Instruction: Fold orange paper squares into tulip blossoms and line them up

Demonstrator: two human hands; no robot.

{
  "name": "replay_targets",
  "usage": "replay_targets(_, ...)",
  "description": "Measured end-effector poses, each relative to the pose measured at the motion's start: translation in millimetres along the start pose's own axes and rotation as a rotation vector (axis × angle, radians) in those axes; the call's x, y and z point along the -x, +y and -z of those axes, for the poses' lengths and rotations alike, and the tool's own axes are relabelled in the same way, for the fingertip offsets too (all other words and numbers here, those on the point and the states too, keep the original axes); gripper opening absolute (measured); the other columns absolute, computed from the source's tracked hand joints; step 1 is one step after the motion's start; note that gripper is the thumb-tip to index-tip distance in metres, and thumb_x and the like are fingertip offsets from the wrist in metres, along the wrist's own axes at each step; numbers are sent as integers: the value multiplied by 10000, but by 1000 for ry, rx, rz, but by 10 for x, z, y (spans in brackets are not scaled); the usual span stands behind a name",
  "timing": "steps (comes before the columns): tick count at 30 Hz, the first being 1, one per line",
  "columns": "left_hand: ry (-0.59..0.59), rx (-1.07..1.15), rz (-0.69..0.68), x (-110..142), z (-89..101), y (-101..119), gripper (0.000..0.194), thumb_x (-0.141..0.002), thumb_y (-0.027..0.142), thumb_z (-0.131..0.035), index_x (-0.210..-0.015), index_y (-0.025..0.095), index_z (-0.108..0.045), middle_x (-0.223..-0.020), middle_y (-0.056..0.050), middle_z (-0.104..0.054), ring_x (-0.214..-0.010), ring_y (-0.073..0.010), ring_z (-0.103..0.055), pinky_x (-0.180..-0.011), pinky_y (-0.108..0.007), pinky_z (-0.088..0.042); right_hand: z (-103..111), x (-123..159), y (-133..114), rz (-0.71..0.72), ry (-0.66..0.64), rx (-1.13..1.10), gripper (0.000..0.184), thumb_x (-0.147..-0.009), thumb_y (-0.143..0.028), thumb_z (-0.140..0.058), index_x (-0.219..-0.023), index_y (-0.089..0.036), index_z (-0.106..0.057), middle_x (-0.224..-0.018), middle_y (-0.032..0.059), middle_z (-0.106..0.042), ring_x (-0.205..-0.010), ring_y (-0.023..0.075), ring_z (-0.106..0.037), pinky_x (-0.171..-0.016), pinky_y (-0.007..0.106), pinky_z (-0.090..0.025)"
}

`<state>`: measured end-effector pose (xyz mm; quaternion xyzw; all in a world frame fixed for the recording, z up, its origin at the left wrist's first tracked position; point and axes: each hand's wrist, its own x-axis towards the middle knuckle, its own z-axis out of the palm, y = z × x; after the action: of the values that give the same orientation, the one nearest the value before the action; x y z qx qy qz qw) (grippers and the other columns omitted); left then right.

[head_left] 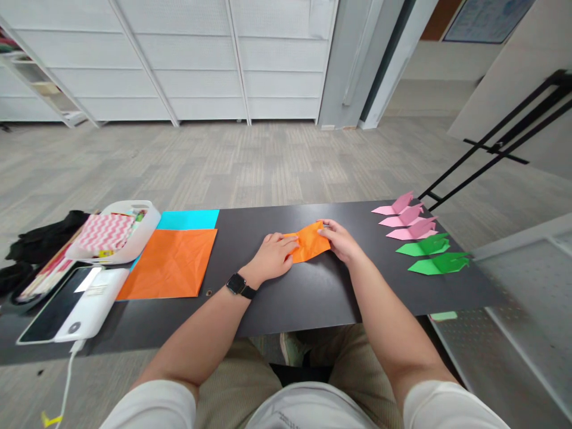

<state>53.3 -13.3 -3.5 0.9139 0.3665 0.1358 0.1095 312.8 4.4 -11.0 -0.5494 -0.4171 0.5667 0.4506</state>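
Observation:
A partly folded piece of orange origami paper (311,241) lies on the dark table between my hands. My left hand (272,256), below which a black watch is strapped to the wrist, rests flat over the paper's left end with its fingers stretched out. At the right end, my right hand (340,240) pinches the paper's edge between thumb and fingers. Folded pink paper figures (404,217) and green paper figures (435,263) stand in a row on the right side of the table.
Large orange sheets (172,262) lie left of my hands, over blue sheets (190,219). Further left are a white basket (149,229) with a pink zigzag-patterned item, a tablet (49,310), a white power bank (92,304) with a cable, and black cloth (49,235).

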Motion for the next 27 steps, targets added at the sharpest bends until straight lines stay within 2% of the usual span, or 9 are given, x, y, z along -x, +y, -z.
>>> replay_targets(4, 28, 46, -28, 21, 59, -57, 354, -1026, 329, -545, -1336, 277, -709, -1515, -53, -622, -1275, -285, -556, -1135, -502, -408, 115, -14, -32, -1, 28, -40, 509, -697, -295, -734, -1187, -276, -597, -929, 0, -756, -758, 204, -726, -666, 325, -583)
replay_targets(7, 74, 57, 29, 72, 104, -144, 280, -1024, 360, -578, -1219, 270, -756, -1374, -66, -675, -1230, -268, -588, -1124, -483, -429, 201, -5, -65, 5, 54, -43, 536, -688, -294, -737, -1207, -279, -602, -967, 14, -762, -778, 214, -731, -676, 335, -588)
replay_targets(11, 34, 59, 39, 130, 131, -202, 261, -996, 383, -634, -1197, 290, -771, -1263, -50, -718, -1180, -266, -617, -1119, -491, -434, 194, 43, -109, 8, 57, -91, 568, -681, -325, -792, -1220, -280, -620, -997, 21, -766, -829, 224, -740, -726, 347, -596)
replay_targets(14, 11, 77, 24, 133, 123, -190, 278, -989, 376, -641, -1226, 314, -772, -1308, -37, -723, -1222, -267, -617, -1152, -498, -412, 129, 89, -133, 30, 12, -86, 546, -747, -475, -821, -1229, -285, -647, -1017, 27, -761, -877, 221, -735, -747, 339, -594)
replay_targets(17, 3, 103, 16, 117, 101, -176, 297, -1008, 334, -595, -1246, 330, -772, -1381, -27, -713, -1282, -263, -605, -1189, -507, -385, 74, 116, -135, 63, -75, -52, 558, -840, -671, -727, -1238, -283, -679, -989, 36, -748, -880, 213, -717, -741, 333, -594)
replay_targets(19, -2, 106, 16, 109, 85, -178, 320, -1018, 287, -556, -1248, 332, -775, -1406, -19, -711, -1300, -260, -598, -1194, -513, -381, 46, 122, -123, 92, -116, -17, 561, -858, -705, -709, -1236, -291, -690, -1010, 38, -750, -916, 212, -717, -777, 336, -600)
replay_targets(22, -8, 87, 22, 109, 78, -182, 337, -1014, 250, -545, -1246, 329, -777, -1421, -7, -710, -1301, -269, -585, -1181, -514, -391, 8, 139, -99, 174, -110, 49, 568, -865, -716, -718, -1263, -311, -681, -1220, 53, -750, -1120, 241, -709, -922, 377, -599)
replay_targets(25, -6, 67, 37, 121, 94, -154, 324, -1011, 271, -565, -1257, 320, -771, -1425, -18, -699, -1273, -281, -582, -1161, -512, -409, -31, 185, -71, 289, -138, 115, 703, -885, -817, -627, -1380, -318, -629, -1479, 72, -653, -1366, 282, -606, -1117, 462, -523)
replay_targets(27, -4, 57, 43, 129, 110, -112, 363, -1013, 262, -555, -1319, 323, -740, -1413, -37, -690, -1262, -286, -577, -1157, -520, -413, -55, 218, -39, 356, -189, 134, 809, -886, -875, -562, -1472, -318, -571, -1571, 83, -582, -1447, 298, -544, -1190, 501, -465)
